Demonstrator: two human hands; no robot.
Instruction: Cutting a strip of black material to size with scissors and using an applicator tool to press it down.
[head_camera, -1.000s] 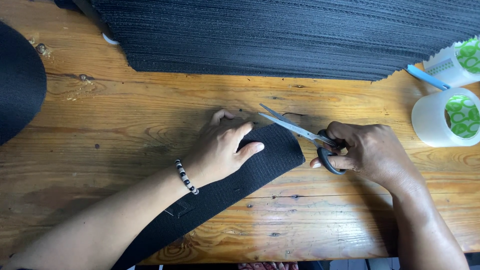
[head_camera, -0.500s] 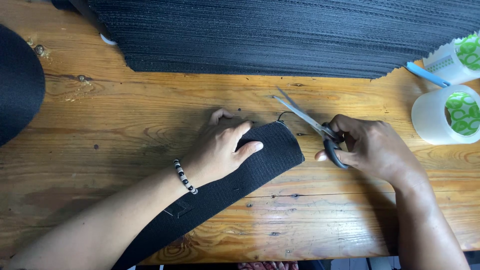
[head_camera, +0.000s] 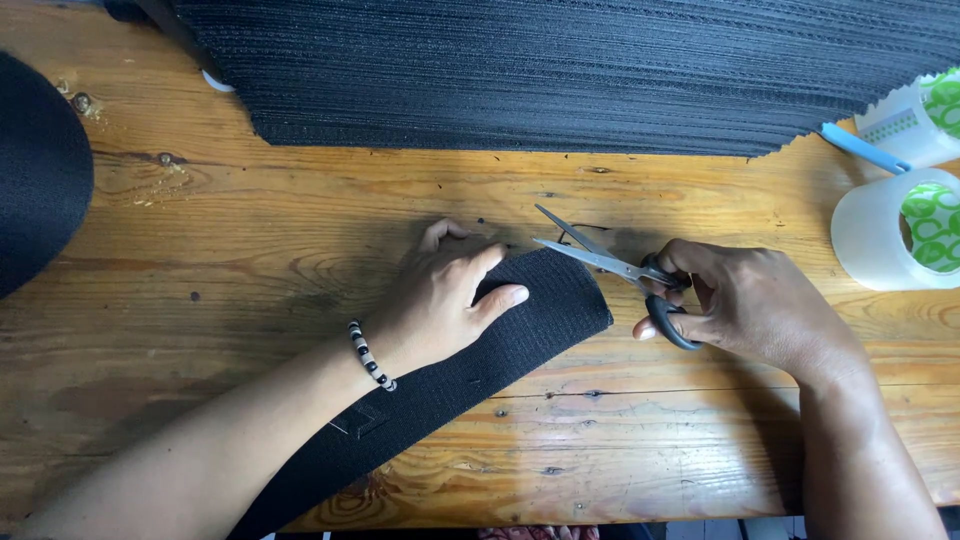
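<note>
The handles of a pair of scissors (head_camera: 610, 262) are gripped by the fingers (head_camera: 672, 328) of the right hand (head_camera: 750, 310), which are closed through the dark loops while the blades are held open in a narrow V. The blade tips are pointed toward the upper corner of the rounded end of a black webbing strap (head_camera: 480, 370), just beside its edge. The strap is pressed flat to the table (head_camera: 250, 230) by the left hand (head_camera: 440, 300), whose fingers are spread open and laid on the fabric, nothing being clasped. A beaded bracelet (head_camera: 370, 355) is worn at that wrist. The strap is laid diagonally from the table's near edge up to the middle. A risk is judged here: the left thumb lies close to the blades, so it could be nicked if they are closed carelessly; the strap could also be cut crooked if it slides. Farther out, a stack of black ribbed material (head_camera: 560, 70), a black roll (head_camera: 40, 170) and tape rolls (head_camera: 900, 230) are seen.
</note>
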